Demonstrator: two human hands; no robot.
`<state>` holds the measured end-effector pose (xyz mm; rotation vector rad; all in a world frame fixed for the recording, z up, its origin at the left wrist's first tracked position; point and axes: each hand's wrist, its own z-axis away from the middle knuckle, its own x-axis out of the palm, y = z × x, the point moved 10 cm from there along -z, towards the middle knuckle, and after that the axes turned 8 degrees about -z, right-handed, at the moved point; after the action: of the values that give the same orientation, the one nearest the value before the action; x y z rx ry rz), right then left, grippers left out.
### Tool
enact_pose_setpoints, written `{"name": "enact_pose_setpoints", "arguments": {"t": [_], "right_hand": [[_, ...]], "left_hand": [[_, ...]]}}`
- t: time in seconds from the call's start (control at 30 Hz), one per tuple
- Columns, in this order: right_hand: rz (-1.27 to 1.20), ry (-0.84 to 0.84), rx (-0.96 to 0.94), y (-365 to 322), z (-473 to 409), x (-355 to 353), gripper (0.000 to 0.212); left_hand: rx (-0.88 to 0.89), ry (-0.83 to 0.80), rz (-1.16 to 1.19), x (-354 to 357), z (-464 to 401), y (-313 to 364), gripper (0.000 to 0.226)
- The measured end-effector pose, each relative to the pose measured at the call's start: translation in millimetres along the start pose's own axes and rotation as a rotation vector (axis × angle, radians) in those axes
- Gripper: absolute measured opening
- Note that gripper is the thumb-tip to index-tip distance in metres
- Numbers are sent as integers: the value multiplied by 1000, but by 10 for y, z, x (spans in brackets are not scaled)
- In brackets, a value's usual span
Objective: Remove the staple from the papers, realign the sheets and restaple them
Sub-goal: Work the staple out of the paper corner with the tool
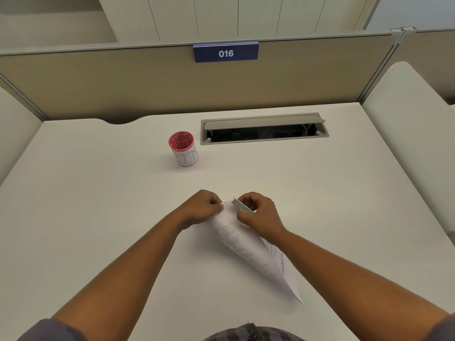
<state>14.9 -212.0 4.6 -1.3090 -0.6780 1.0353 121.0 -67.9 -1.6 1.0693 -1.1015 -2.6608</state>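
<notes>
Room: a tan office cubicle wall [147, 82] stands far past the fingers, with a dark blue number sign [225, 53] reading 016 on its top edge.
Desk: a big, smooth, cream-white desk top [86, 205] lies under both hands.
Cable slot: a long grey metal cable slot with its flap up [264, 129] sits in the desk, well past the fingers and a bit to the right.
Cup: a small round red and white cup [183, 148] stands well past the left fingers, with many tiny bits inside; I cannot tell what they are.
Papers: the white printed paper sheets [246, 247] are between the two hands, top corner up at the fingers, the rest curling down toward the person.
Left hand: the left hand [199, 210] has curled fingers that pinch the top corner of the sheets.
Right hand: the right hand [258, 215] has fingers curled around a small flat silver metal tool [242, 206], right by the same corner.
Tool: its tip points at the corner the left fingers hold; it looks like a staple puller or small stapler, but I cannot tell which.
Staple: too small to see.
Step now: I think this is work on the stapled corner, most likely taking the staple out.
Next move: it likely needs the left fingers to hold the corner tight while the tool tip slides under the staple, gently, so the paper does not rip.
</notes>
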Motion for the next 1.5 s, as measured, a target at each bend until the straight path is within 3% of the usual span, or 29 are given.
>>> {"name": "enact_pose_setpoints", "arguments": {"t": [0.27,0.7,1.5], "right_hand": [[94,-84,-18,16,27,123,22],[124,-86,-65,38,62,149,21],[296,-126,-299,-86,132,189,19]], "left_hand": [[-9,-23,58,-12,35,-31,21],[39,-20,-31,13,68,22,13],[57,60,21,-18,104,45,13]]}}
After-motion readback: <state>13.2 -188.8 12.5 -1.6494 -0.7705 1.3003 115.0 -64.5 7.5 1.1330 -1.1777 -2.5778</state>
